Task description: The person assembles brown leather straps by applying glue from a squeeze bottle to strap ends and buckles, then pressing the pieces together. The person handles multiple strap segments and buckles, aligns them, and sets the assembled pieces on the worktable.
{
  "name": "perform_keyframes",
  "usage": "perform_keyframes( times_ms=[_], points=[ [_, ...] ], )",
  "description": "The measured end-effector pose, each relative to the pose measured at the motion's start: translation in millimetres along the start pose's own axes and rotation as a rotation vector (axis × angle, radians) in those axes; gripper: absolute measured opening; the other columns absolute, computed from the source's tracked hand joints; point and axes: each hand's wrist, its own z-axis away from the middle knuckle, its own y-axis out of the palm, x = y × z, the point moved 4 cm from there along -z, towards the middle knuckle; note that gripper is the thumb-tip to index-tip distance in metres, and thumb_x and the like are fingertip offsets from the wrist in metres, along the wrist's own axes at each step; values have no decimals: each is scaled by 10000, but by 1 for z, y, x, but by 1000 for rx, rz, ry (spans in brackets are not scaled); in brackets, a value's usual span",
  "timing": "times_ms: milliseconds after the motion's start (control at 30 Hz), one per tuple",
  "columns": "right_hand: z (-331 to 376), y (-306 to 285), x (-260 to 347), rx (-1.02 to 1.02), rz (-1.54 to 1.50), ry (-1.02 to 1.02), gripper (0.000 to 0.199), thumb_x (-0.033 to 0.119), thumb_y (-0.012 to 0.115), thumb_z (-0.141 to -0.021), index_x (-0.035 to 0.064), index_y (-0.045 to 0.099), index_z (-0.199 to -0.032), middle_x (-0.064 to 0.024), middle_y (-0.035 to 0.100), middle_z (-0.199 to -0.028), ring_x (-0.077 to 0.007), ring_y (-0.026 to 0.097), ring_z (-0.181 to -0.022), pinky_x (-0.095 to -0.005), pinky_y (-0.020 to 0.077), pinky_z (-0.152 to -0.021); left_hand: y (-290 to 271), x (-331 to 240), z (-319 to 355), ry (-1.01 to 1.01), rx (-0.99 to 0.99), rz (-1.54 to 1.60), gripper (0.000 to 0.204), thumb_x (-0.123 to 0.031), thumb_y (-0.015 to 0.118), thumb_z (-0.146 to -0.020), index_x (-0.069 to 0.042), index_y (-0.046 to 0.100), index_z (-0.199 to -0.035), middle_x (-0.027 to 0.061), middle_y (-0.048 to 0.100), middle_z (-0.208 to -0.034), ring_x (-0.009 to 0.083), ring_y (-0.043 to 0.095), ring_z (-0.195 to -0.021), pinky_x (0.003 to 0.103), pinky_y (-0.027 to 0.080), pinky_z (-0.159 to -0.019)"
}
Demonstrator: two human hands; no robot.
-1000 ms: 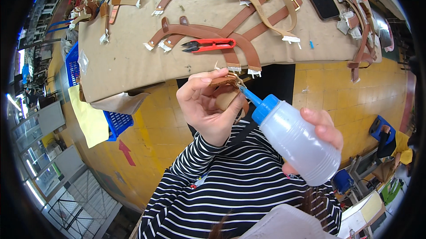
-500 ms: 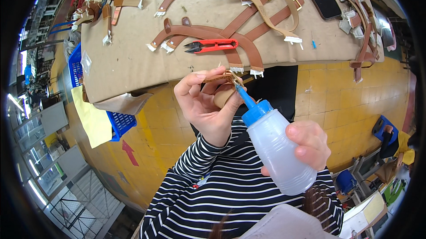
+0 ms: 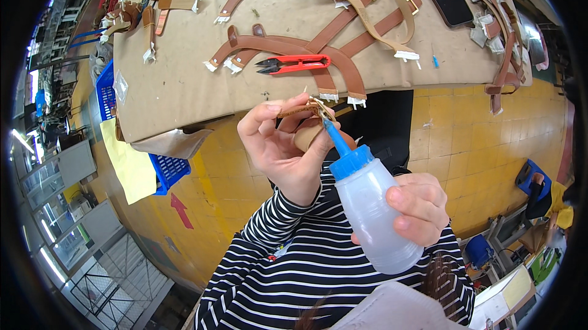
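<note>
- Fingers of left hand (image 3: 278, 155) clamped on leather strap (image 3: 306, 138); right hand (image 3: 418, 204) has fingers wrapped round squeeze bottle (image 3: 375, 223).
- Blue nozzle (image 3: 339, 141) at strap edge, just beside left fingers; I'd brace it there, squeeze lightly.
- Bottle cloudy, fill level can't tell.
- Blue basket (image 3: 170, 174) left of left fingers; contents hidden.

Curled brown leather strap (image 3: 306, 137), translucent squeeze bottle (image 3: 370, 220) tilted below, blue nozzle (image 3: 337, 140) touching strap's end
</note>
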Motion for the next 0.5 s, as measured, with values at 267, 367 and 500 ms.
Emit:
perform_keyframes(
  times_ms=[267,367,500],
  points=[
    [2,2,2,7,-11,6,252,21,712,-746,-22,612,-973,-257,675,-975,-210,632,-672,-285,581,-537,-1,1,2,18,-10,20,641,99,749,-735,-70,340,-1200,186,507,-1155,285,640,-998,386,595,-828],
    [3,2,3,-3,-17,9,255,16,710,-746,-25,608,-977,-260,673,-978,-208,630,-675,-286,587,-545,-1,1,2,32,-4,31,645,106,745,-733,-72,340,-1202,183,505,-1154,284,639,-999,388,595,-832],
    [3,4,3,-12,-2,-15,253,19,708,-749,-28,604,-975,-264,671,-976,-209,631,-675,-287,591,-544,-1,0,1,69,23,16,647,117,737,-732,-70,339,-1207,189,505,-1156,283,638,-1003,384,600,-818]
  ],
)
